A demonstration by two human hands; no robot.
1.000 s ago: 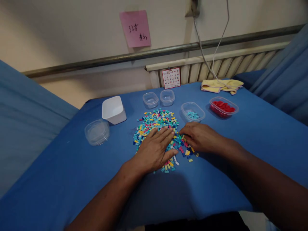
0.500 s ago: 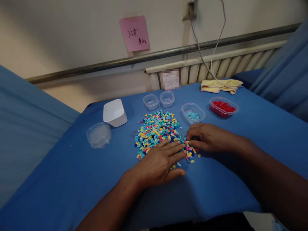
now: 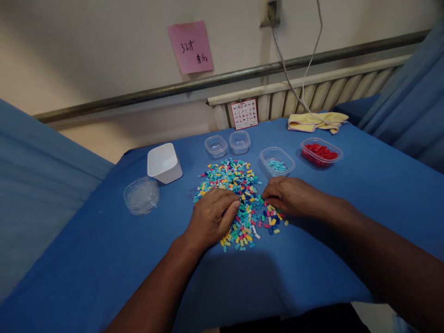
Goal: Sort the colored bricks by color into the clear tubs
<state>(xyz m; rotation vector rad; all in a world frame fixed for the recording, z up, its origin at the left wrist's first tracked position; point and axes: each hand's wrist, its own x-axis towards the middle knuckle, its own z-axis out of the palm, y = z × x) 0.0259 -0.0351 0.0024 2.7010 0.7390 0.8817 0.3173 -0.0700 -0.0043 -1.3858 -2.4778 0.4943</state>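
Blue-covered and broad, the worktop (image 3: pixel 86 268) runs back toward a pale wall (image 3: pixel 132 41), where a pink note (image 3: pixel 191 48) hangs above a rail and a radiator (image 3: pixel 333 92) stands behind the far edge. Small coloured bricks (image 3: pixel 229 175) lie in a loose pile about midway between the left and right edges, trailing toward the near edge. Beyond them, near the far edge, sit two small clear tubs (image 3: pixel 215 151) (image 3: pixel 240 146); toward the right edge are a tub of light-blue bricks (image 3: pixel 277 165) and a tub of red pieces (image 3: pixel 319 150). A white tub (image 3: pixel 169 173) stands on the left side.

With pieces this small, a light touch probably works best: bricks spread into a thin layer show their colours, and a fingertip pinch at the fringe should lift one without dragging its neighbours. Pressing hard would likely scatter the loose bricks toward the near edge.

The left hand (image 3: pixel 212 215) rests back upward on the pile, its fingers together and curled under, thumb alongside; whether they enclose a brick is hidden. Its forearm slants forward from the near edge. The right hand (image 3: pixel 289 196) sits at the pile's right fringe, fingertips drawn in and pointing left; what lies between them is hidden too. Its forearm reaches in from the near right corner.
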